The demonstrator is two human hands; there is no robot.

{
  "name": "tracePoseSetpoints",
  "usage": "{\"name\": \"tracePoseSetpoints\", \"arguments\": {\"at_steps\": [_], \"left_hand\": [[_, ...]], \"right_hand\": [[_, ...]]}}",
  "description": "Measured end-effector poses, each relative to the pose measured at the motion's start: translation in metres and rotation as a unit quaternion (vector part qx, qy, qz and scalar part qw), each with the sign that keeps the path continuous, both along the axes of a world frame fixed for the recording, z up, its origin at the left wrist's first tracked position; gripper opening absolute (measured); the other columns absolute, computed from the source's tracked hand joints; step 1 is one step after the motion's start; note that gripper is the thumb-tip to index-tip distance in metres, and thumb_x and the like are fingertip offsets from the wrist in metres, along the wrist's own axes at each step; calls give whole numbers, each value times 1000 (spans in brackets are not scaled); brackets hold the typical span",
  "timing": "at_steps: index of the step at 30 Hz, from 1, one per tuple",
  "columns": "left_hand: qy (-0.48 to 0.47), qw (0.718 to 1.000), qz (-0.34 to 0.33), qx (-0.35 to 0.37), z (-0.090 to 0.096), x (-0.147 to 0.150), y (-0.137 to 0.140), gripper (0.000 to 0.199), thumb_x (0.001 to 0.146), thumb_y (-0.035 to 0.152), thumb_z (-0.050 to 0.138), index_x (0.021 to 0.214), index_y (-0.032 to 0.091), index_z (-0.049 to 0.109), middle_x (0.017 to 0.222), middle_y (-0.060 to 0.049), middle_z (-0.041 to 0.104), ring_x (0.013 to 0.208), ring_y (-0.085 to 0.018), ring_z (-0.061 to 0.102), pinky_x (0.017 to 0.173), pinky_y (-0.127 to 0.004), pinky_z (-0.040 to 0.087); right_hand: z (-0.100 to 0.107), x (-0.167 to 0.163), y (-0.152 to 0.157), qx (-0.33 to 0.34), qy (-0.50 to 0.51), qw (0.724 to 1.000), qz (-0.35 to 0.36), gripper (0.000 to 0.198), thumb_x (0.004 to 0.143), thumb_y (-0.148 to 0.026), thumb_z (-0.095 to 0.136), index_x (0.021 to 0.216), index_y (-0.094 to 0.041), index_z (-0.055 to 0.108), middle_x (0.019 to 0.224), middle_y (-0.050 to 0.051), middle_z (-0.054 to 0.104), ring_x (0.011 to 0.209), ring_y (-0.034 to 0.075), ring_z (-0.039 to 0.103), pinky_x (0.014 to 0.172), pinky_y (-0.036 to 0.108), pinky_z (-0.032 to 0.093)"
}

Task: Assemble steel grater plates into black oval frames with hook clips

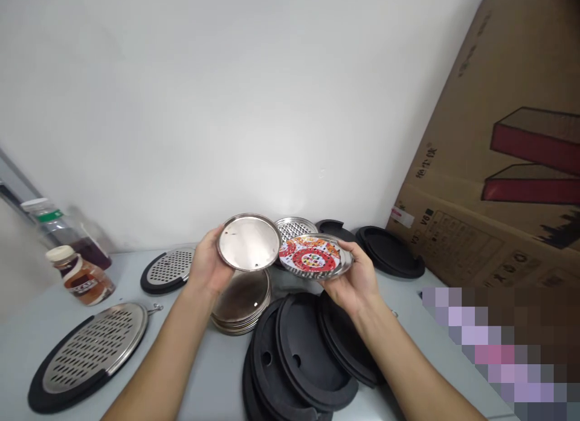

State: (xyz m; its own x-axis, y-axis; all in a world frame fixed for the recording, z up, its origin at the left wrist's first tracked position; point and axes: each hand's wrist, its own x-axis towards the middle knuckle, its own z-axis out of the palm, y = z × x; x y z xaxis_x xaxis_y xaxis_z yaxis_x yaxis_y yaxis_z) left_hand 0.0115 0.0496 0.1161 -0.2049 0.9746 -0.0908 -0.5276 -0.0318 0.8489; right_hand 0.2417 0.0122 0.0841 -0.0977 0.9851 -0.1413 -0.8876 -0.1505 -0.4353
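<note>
Black trays (312, 348) lie nearest the camera, overlapping on the desk (212, 372), perhaps heaped to save room. Above them, the left hand (211, 264) has its fingers clamped on a plate (249, 243) by the left edge, which leaves its shiny face uncovered. The right hand (357, 276) grips a printed disc (312, 258) at its right rim, fingers mostly underneath, presumably to support it. Below the left hand sits a stack of plates (240, 297), likely piled for easy reach. Farther left, graters (84, 348) lie apart.
</note>
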Motion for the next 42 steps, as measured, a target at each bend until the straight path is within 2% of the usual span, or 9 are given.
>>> {"name": "tracePoseSetpoints", "arguments": {"at_steps": [7, 12, 16, 19, 22, 28, 35, 39, 42], "left_hand": [[236, 966, 99, 30, -9, -51, -7, 46, 72, 5, 62, 114, 20, 70, 80, -1, 73, 67, -14, 67, 68, -22, 54], [423, 901, 83, 58, -35, -62, -20, 34, 67, 6, 66, 95, 23, 77, 102, -6, 74, 112, -29, 62, 108, -44, 38], [514, 849, 67, 100, -43, -50, -23, 33, 66, 13, 73, 98, 22, 76, 106, -10, 69, 124, -38, 50, 114, -58, 22], [607, 773, 50, 180, -28, -24, -35, 39, 77, 31, 73, 115, 23, 70, 128, -11, 60, 133, -36, 41, 115, -58, 22], [680, 676, -33, 284, -11, 15, -55, 54, 87, 48, 64, 135, 25, 54, 141, -10, 53, 132, -29, 46, 112, -51, 35], [695, 590, -83, 402, -12, 60, -59, 51, 84, 49, 69, 124, 18, 62, 127, -12, 64, 118, -28, 59, 103, -45, 48], [669, 578, -49, 465, -8, 35, -49, 22, 93, 33, 60, 105, 18, 71, 102, -7, 75, 94, -19, 69, 85, -32, 55], [634, 695, 73, 332, 7, 9, -22, 26, 94, 34, 56, 86, 18, 73, 80, -2, 73, 73, -14, 65, 72, -26, 51], [608, 753, 150, 200, 13, -24, 17, 36, 97, 39, 50, 82, 13, 71, 72, -1, 68, 72, -16, 63, 70, -28, 50]], "right_hand": [[4, 3, -2, 23, -21, 998, -55, 40, 67, -11, 56, 105, -20, 68, 93, 6, 76, 86, 29, 73, 85, 53, 58], [9, 9, 0, 42, -25, 994, -98, 36, 73, -15, 56, 106, -20, 70, 95, 7, 77, 91, 29, 72, 90, 52, 56], [5, 5, 2, 36, -44, 993, -102, 28, 78, -18, 57, 102, -19, 72, 96, 6, 78, 93, 28, 72, 91, 47, 57], [1, -2, 2, 24, -67, 993, -98, 21, 81, -21, 60, 97, -17, 73, 95, 6, 78, 94, 26, 72, 90, 43, 58], [-1, -9, -2, 25, -96, 990, -101, 17, 81, -26, 65, 93, -18, 74, 94, 4, 78, 93, 25, 72, 88, 41, 59], [1, -13, -10, -16, -126, 987, -95, 25, 81, -32, 69, 98, -15, 75, 97, 7, 78, 93, 26, 72, 83, 35, 60], [-7, -17, -10, -18, -194, 976, -100, 28, 75, -36, 76, 94, -16, 76, 90, 6, 78, 81, 24, 72, 73, 33, 59], [-16, -13, 3, 32, -281, 957, -71, 33, 73, -38, 75, 96, -15, 74, 87, 8, 78, 78, 24, 72, 71, 33, 57], [-14, 0, 33, 87, -430, 891, -117, 39, 75, -33, 68, 108, -13, 70, 84, 9, 77, 72, 24, 72, 66, 34, 57]]}}
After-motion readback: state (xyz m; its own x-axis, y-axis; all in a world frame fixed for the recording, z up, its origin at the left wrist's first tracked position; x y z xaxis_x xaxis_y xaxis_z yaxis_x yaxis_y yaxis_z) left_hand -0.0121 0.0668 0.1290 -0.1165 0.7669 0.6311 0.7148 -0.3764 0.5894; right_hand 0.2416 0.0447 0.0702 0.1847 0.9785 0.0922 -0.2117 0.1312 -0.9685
